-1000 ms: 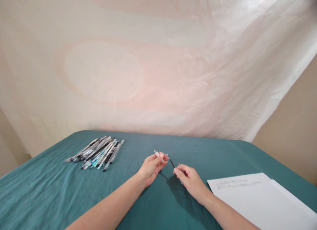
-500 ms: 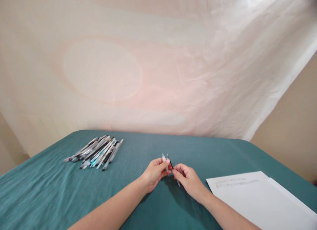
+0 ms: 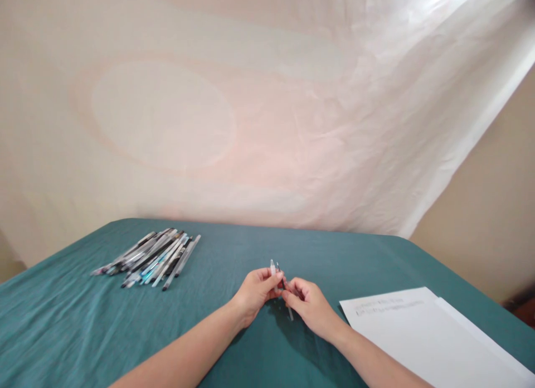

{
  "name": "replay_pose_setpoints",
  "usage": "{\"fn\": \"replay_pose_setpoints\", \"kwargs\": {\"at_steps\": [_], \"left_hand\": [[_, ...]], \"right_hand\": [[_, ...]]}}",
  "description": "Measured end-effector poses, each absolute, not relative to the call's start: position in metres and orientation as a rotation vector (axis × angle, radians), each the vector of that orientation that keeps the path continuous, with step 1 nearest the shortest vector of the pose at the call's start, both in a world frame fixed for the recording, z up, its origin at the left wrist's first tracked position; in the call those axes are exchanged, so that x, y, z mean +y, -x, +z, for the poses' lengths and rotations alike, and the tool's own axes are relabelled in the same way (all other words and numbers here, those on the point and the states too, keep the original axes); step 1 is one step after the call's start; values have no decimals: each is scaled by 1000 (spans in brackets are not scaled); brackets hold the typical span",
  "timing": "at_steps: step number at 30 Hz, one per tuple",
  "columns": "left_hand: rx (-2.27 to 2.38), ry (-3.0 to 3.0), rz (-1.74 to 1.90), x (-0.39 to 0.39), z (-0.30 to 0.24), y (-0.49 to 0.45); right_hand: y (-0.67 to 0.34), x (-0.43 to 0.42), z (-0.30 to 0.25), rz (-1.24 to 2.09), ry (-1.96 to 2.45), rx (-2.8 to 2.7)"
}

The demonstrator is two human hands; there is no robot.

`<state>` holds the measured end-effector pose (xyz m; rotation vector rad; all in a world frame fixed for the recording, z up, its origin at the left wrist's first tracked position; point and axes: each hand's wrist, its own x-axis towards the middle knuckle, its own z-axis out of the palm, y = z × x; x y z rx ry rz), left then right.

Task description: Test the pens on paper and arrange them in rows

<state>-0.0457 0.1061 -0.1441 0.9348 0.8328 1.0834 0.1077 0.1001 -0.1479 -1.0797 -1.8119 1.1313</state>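
Note:
Near the middle of the table my two hands meet, fingertips almost touching. My left hand (image 3: 259, 292) pinches a clear pen barrel (image 3: 273, 268), its pointed end sticking up past the thumb. Between the fingers of my right hand (image 3: 307, 303) is a thin pen refill (image 3: 291, 313) with a dark upper part; it slants, tip up beside the barrel and pale tail down toward the cloth. The fingers cover the middle of both pieces. Whether something else lies in my right palm, I cannot tell.
A heap of pens (image 3: 154, 258), clear, black and a few light blue, lies at the left on the green tablecloth (image 3: 234, 246). White paper sheets (image 3: 418, 338) with small handwriting rest at the right. Behind the table hangs a pale cloth (image 3: 267, 115).
The view has turned slightly right, so everything sits further left. My right hand has drawn the refill closer to the barrel, and the refill stands a little more upright.

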Motion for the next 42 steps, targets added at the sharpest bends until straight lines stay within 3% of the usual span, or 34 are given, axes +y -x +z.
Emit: {"fn": "replay_pose_setpoints", "kwargs": {"at_steps": [10,18,26,42], "left_hand": [[803,-835,1119,109,-144,47],[824,-826,1099,109,-143,48],[803,-834,1070,111,-147,49],[823,-844,1045,110,-140,48]], "right_hand": [[-131,126,-145,1247,1239,-1632],[-190,206,-155,750,1650,-1683],[-211,228,-171,369,1919,-1815],[-208,223,-173,99,2057,-1847]]}}
